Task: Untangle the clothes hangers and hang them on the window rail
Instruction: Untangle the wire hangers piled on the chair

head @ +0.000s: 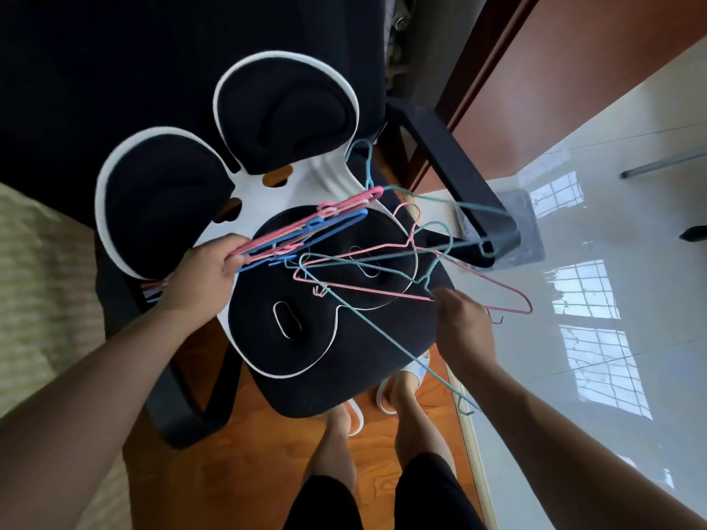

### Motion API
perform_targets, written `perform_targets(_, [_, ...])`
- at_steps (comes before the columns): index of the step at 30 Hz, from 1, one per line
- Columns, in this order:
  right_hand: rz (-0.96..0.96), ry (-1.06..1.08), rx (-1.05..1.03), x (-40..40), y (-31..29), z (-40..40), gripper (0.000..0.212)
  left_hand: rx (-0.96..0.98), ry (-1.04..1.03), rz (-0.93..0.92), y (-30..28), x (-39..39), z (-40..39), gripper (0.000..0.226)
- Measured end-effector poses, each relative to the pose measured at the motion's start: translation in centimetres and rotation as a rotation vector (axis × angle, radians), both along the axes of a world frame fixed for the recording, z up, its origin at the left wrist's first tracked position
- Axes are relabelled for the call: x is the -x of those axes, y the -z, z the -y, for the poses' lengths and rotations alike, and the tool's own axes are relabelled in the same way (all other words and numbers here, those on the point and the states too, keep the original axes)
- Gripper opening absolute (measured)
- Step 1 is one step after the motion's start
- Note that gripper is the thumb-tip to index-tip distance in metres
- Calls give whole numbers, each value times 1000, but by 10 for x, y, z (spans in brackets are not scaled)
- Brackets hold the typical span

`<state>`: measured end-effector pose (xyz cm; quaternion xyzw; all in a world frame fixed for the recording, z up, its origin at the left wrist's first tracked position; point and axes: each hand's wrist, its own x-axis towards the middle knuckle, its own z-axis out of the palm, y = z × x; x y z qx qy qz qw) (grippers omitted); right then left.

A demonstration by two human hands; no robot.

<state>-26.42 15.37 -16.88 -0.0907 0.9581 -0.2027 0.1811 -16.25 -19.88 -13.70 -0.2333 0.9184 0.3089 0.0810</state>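
A tangle of thin wire hangers in pink, blue and teal hangs over a black chair seat. My left hand (202, 275) grips a flat bundle of pink and blue hangers (325, 219) at its left end. My right hand (461, 319) pinches the tangled loose ones, at the bar of a pink hanger (382, 294) where a teal hanger (386, 338) crosses it. The teal hanger slants down to the right, its end near the floor. Another teal hanger (440, 198) reaches up toward the chair's armrest. No window rail is in view.
Below the hangers stands a black office chair (306, 372) with a white-rimmed split backrest (160, 208) and a black armrest (451, 174). My legs and feet in white slippers stand on wooden floor. Glossy white tiles lie to the right, a dark bed to the upper left.
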Motion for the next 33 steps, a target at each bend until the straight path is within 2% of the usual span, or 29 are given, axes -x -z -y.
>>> perform_targets(4, [-109, -118, -38, -3, -12, 0, 37, -34, -120, -7, 2, 5, -5, 21])
perform_targets(9, [-216, -246, -110, -9, -31, -18, 49, -39, -137, 12, 4, 7, -10, 22])
perform_targets(13, [-157, -233, -112, -10, -23, -11, 44, -16, -149, 12, 6, 6, -12, 17])
perform_targets(17, [35, -145, -80, -19, 3, -9, 27, -19, -155, 25, 7, 6, -13, 17])
perform_targets(21, [147, -130, -106, -46, 17, -36, 53, -20, -185, 33, 9, 8, -7, 21])
perform_targets(26, [92, -265, -103, -58, 8, -57, 57, -4, -162, 47, 8, 10, -3, 22])
perform_targets(29, [45, -371, -187, -52, 11, -49, 65, 11, -171, 30, 8, 9, -5, 20])
perform_targets(33, [-24, -556, -184, -36, 16, -37, 68, 27, -177, 22, 6, 11, -7, 19])
